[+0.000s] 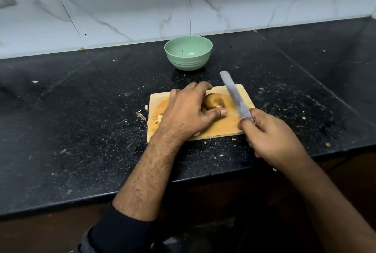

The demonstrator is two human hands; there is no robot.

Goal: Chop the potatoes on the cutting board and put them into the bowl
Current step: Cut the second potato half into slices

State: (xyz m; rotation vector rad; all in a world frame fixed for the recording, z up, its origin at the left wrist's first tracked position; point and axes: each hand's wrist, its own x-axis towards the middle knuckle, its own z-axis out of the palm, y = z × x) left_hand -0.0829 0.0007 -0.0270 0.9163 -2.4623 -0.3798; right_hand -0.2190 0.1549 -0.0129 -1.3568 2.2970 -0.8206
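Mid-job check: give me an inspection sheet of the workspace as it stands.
Surface: black speckled counter, scattered with pale scraps.
Job's things: whole potato on wooden cutting board; green bowl behind the board, no pieces inside.
Clutter: small potato bits at the board's left edge.
Grippers: left hand holds the potato; right hand grips the knife, blade raised.
Cables: nothing seen.
Surroundings: marble-look tiled wall.

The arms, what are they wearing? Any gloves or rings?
The left hand and right hand are bare: no gloves, rings or watch show. The left arm has a dark sleeve pushed up past the wrist. No sleeve shows on the right arm.
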